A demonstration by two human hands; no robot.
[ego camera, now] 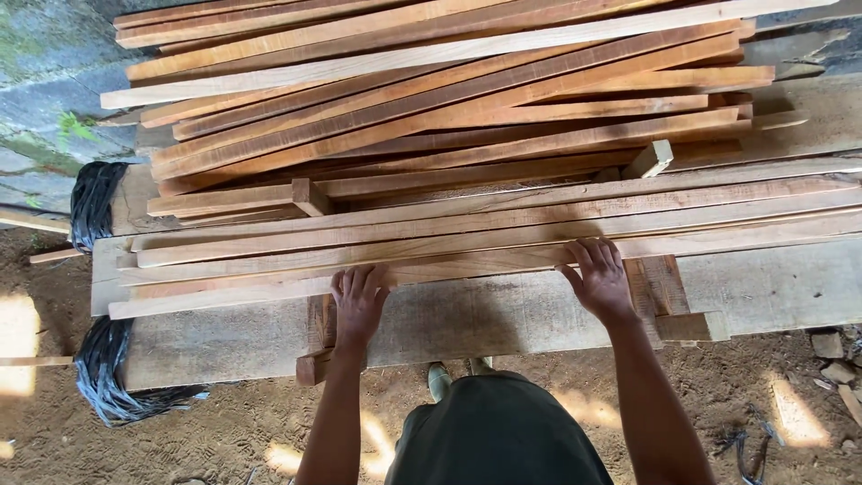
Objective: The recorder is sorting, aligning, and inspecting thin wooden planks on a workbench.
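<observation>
1. Hands lay flat and open, gripping nothing, on the nearest wooden strip at the lower middle of the frame.
2. The left hand pressed palm-down left of centre; the right hand pressed palm-down right of centre, well apart from it.
3. That strip lay along the front edge of a row of pale strips running across the frame.
4. A heap of reddish strips filled the upper half, behind the row.
5. Everything rested on a table of thick planks.
6. Black plastic bundles hung at the left edge.
7. The dirt floor showed below.
</observation>
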